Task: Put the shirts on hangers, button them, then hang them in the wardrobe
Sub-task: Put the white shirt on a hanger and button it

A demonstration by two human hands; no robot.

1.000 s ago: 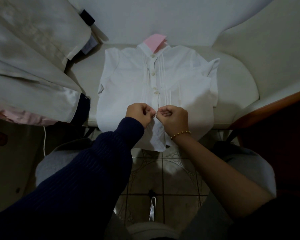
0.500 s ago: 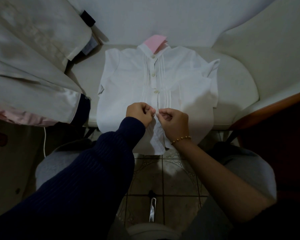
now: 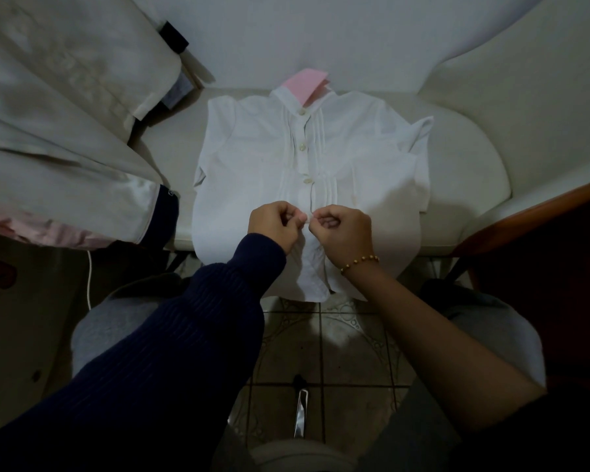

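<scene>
While one pale chair seat (image 3: pixel 474 172) bears one white shirt (image 3: pixel 252 158) lying flat with its hem over the front edge, the left hand (image 3: pixel 273 226) and right hand (image 3: pixel 344 229) both pinch its placket below three fastened buttons (image 3: pixel 308 180).

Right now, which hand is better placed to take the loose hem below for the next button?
Right hand, by a little: both pinch the white shirt at its placket, but the open hem hangs just beside its wrist; the left hand sits further off.

Shirt (image 3: pixel 252 165) on seat (image 3: pixel 474 185), garments (image 3: pixel 65 131) left.
</scene>
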